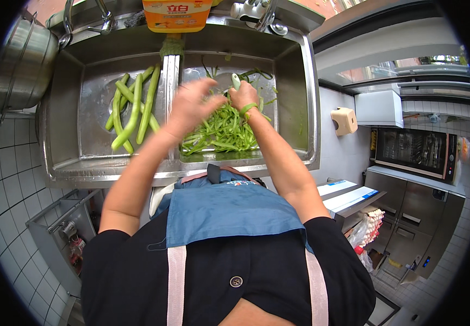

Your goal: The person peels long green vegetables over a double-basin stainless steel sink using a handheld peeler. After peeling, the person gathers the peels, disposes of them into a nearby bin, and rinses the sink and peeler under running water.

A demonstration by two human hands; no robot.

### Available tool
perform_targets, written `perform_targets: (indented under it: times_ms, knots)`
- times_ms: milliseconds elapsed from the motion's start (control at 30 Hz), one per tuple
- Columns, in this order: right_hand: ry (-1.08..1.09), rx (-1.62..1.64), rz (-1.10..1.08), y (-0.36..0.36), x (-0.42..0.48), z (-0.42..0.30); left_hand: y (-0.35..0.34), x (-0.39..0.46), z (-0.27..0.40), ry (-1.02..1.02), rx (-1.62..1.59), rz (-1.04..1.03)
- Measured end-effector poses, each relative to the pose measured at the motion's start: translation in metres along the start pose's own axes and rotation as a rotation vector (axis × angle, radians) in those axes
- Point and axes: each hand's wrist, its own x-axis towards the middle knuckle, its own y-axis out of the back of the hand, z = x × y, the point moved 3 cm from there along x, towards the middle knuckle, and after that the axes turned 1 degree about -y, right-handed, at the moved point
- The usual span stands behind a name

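My left hand (194, 104) is blurred above the divider and the right basin, its fingers apart and nothing visible in it. In my right hand (244, 97) is the pale green handle of a kitchen tool (235, 81), probably a peeler; its working end is hidden. A green band (248, 108) circles my right wrist. Beneath both hands a heap of green peel strips (224, 132) covers much of the right basin's floor. Several long, peeled pale green gourds (137, 110) lie crossed in the left basin (92, 138).
A metal divider (171, 77) separates the two steel basins. Along the back rim stand a faucet (107, 22) and an orange detergent container (177, 16). A large metal pot (23, 65) is at the left wall. Off to the right are a beige stool (344, 121) and a steel cabinet (406, 216).
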Motion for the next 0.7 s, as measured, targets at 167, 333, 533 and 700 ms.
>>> perform_targets:
  times_ms: [167,333,533,700]
  knots:
    - [-0.046,0.168,0.086,0.014,-0.006,-0.011,-0.067,-0.03,0.05,0.171,-0.249,0.037]
    - [-0.032,0.488,0.057,0.011,0.005,0.013,-0.073,-0.032,0.026,0.06,-0.298,0.007]
    - [0.068,0.281,0.04,0.035,0.016,0.071,-0.081,-0.068,-0.06,0.195,0.148,-0.456]
    - [0.068,0.502,-0.302,0.0,-0.036,0.079,-0.124,-0.054,-0.02,0.207,-0.129,-0.29]
